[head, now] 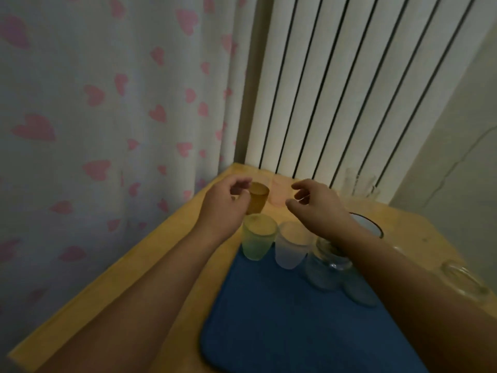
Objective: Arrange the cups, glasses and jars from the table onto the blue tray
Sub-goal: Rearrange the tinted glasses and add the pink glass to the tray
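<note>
The blue tray (271, 313) lies on the wooden table (150, 262). At its far edge stand a green frosted cup (258, 238) and a pale frosted cup (292, 246); a clear glass jar (326, 267) and another clear glass (359, 292) sit to their right, partly under my right forearm. Beyond the tray, on the table, are an orange cup (257, 197) and a faint pink cup (279, 193). My left hand (224, 204) hovers with fingers curled beside the orange cup, holding nothing. Held above the pink cup, my right hand (316, 203) is open and empty.
Clear glasses (359, 185) stand at the table's back right by the radiator. A white enamel bowl with a dark rim (372, 227) sits behind my right wrist, and a clear jar (464, 281) lies at the right edge. A heart-print curtain hangs on the left.
</note>
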